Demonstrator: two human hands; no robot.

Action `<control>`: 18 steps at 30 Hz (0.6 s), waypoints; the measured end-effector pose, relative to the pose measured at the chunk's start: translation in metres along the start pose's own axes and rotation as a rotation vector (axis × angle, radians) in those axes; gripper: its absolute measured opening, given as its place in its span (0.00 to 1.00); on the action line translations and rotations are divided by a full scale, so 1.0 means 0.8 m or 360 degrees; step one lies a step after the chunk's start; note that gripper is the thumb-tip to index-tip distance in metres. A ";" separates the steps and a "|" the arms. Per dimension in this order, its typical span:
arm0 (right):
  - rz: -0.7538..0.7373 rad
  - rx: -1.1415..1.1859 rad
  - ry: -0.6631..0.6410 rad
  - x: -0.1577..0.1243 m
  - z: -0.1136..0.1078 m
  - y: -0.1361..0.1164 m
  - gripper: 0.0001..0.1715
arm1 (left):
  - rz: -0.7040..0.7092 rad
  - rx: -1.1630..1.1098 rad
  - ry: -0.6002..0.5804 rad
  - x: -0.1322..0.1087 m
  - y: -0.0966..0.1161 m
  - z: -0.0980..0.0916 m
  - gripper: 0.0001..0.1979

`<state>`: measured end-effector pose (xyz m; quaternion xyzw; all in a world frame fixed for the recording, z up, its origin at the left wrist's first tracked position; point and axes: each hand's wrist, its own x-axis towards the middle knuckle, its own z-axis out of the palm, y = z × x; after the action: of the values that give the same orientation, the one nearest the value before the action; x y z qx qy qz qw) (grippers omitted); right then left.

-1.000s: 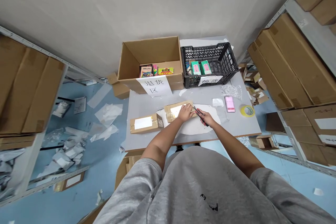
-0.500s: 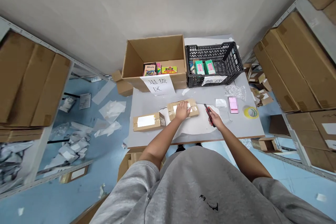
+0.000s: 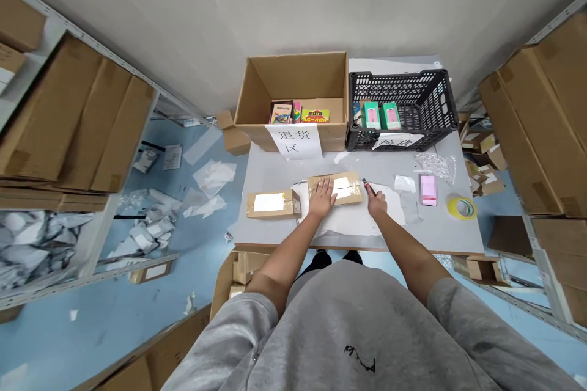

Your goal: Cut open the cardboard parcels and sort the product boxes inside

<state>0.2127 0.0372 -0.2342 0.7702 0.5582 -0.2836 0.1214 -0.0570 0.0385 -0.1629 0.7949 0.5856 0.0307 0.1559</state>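
Observation:
My left hand (image 3: 321,197) lies flat, fingers spread, on the left end of a taped cardboard parcel (image 3: 342,187) in the middle of the grey table (image 3: 275,232). My right hand (image 3: 376,202) is closed round a red and black box cutter (image 3: 369,187), whose tip sits at the parcel's right end. The parcel rests on a white sheet (image 3: 353,223). A second parcel (image 3: 271,203) with a white label lies to the left, apart from my hands.
At the table's back stand an open cardboard box (image 3: 298,95) with colourful packs and a black plastic crate (image 3: 403,107) with green boxes. A pink box (image 3: 428,189) and a yellow tape roll (image 3: 462,207) lie right. Shelves of cartons flank both sides; paper scraps litter the blue floor.
My right hand drew the cutter away to the right, then brought it back to the parcel's right end. My left hand slid to the parcel's left end and flattened. The view shifted left.

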 end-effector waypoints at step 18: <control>-0.0913 0.0340 0.0120 -0.088 -0.111 -0.068 0.28 | 0.0176 -0.0014 -0.0076 -0.052 -0.001 -0.054 0.10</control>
<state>0.1735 0.0453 -0.1151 0.5995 0.7240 -0.3347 -0.0661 -0.0806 0.0089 -0.1161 0.8258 0.5367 0.0228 0.1715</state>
